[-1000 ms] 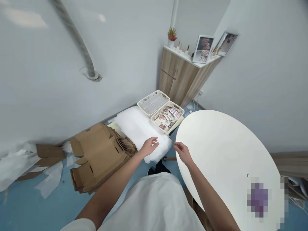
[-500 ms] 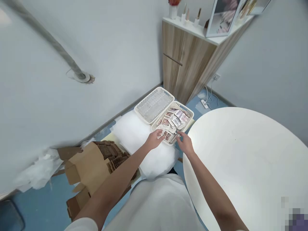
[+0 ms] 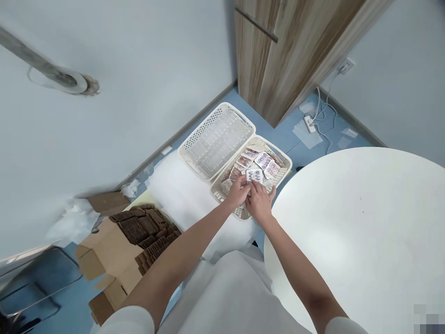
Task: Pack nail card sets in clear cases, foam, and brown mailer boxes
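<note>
A white perforated basket (image 3: 285, 162) holds a jumble of small cards carrying rows of what look like false nails (image 3: 263, 160). My left hand (image 3: 239, 192) reaches into its near side, fingers closed at the lower left edge of a card of false nails (image 3: 254, 175). Right beside it, my right hand (image 3: 260, 203) has its fingers bent over the same card's lower edge, with the little finger sticking out. The two hands touch, and their fingertips are partly hidden. Against this basket stands a second white basket (image 3: 194, 168) with clear plastic sheets or trays (image 3: 219, 139) inside.
Both baskets rest by a puffy white bundle (image 3: 165, 178). Left of my arm, an open cardboard box (image 3: 118, 250) contains dark brown folded pieces (image 3: 139, 225). A round white table (image 3: 365, 241) borders the right side. Beyond are a wooden cabinet (image 3: 264, 60) and a power strip (image 3: 309, 124).
My hands have come together over the cards; the right one moved left from the basket's corner. The view has tilted down and closer, so the cabinet top is out of sight.
</note>
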Demonstrator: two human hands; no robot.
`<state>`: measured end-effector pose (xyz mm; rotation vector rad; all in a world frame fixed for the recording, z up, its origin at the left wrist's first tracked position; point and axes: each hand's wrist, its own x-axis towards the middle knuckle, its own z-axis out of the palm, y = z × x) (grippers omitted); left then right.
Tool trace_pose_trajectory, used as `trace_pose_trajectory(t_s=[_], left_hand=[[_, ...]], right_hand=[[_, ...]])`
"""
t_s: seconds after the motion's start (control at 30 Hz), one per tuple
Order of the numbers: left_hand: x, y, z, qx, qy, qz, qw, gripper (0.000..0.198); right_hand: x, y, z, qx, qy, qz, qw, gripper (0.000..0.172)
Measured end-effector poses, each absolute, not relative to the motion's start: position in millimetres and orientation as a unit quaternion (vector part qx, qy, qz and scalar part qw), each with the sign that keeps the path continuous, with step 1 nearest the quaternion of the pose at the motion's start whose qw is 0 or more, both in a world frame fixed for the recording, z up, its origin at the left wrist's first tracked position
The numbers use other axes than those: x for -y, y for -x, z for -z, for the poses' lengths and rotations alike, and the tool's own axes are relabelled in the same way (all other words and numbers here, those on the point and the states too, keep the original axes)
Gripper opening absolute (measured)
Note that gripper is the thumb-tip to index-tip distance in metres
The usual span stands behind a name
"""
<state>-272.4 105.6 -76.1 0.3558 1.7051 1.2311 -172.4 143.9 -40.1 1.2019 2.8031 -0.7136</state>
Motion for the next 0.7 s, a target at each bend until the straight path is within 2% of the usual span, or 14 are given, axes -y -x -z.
trace_pose_trajectory(t_s=[0.17,0.37,0.57,0.7], left_hand=[[-101,276,74,-0.752,-0.135,-0.501,0.406,0.044],[-100,267,67,-0.758,-0.068,-0.411,0.502,0.05],[-100,263,70,-0.733,-0.06,-0.442,0.513,0.051],[-98,264,69,-0.731,-0.063,-0.451,0.508,0.054]], right_hand=[[-163,174,38,-0.906,-0.361,0.22,-0.01,0.041],[-199,179,44,-0.925,-0.344,0.157,0.036,0.044],[-198,181,49,-0.925,-0.352,0.131,0.052,0.038],[-197,180,49,-0.919,-0.358,0.159,0.033,0.038]])
